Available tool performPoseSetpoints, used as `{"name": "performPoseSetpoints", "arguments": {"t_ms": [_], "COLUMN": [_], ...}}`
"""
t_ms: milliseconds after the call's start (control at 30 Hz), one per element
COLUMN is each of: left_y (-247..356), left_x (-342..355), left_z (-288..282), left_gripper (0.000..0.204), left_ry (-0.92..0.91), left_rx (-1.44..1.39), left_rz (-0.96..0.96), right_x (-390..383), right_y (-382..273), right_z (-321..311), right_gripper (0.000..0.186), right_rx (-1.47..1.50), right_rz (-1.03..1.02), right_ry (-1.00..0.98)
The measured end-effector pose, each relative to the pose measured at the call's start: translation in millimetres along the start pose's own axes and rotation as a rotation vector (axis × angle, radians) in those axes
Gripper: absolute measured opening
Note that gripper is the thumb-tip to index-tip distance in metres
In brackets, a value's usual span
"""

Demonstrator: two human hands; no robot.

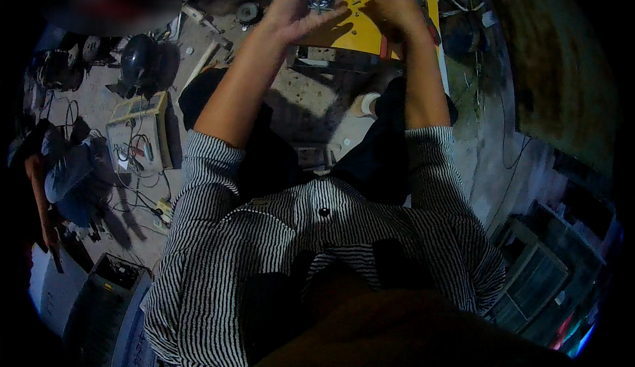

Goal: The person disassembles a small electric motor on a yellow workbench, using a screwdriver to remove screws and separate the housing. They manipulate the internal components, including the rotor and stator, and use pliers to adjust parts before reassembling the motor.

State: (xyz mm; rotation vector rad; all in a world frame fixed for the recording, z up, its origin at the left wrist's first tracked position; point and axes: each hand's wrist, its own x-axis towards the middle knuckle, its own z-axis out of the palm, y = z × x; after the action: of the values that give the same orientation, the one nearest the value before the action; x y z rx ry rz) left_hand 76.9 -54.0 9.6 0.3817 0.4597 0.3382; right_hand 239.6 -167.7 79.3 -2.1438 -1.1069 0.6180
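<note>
Up at the top of the head view, my left hand (294,13) is turned palm up over a yellow board. Its fingers curl around a round metal part (321,0) with a ring-shaped face. To its right, my right hand (397,6) is closed in a pinch, with a small shiny piece at the fingertips, too small to name. Several tiny loose parts lie on the yellow board (331,35) between the hands. Red-handled tools lie by my right wrist, one red handle (385,46) near the board's front edge.
On the floor at left stand a beige box (137,135) with tangled cables and a dark rounded object (137,59). A long-handled tool (204,62) lies nearer the board. Another person's arm (40,195) shows at far left. Dark crates (536,268) stand at lower right.
</note>
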Motion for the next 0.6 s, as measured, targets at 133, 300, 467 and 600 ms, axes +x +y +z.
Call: {"name": "performPoseSetpoints", "arguments": {"t_ms": [133,300,467,600], "left_y": [-2.5,-12.5,2.7,14.1], "left_x": [20.7,-2.4,-7.4,10.6], "left_z": [-31.3,7.6,-1.2,-39.8], "left_gripper": [0.047,0.045,0.044,0.045], "left_ry": [-0.412,-0.034,-0.064,-0.228], "left_rx": [-0.281,-0.297,-0.372,-0.49], "left_rz": [-0.22,-0.061,-0.037,-0.117], "right_x": [-4.9,-1.3,5.3,5.7], "right_y": [-31.6,-10.9,-6.1,0.6], "right_z": [10.9,17.4,20.0,35.5], "right_gripper": [0.034,0.03,0.025,0.026], "right_rx": [0.197,0.235,-0.268,-0.288], "right_rz": [-0.242,-0.105,-0.188,-0.195], "right_ry": [-0.293,0.094,-0.029,0.073]}}
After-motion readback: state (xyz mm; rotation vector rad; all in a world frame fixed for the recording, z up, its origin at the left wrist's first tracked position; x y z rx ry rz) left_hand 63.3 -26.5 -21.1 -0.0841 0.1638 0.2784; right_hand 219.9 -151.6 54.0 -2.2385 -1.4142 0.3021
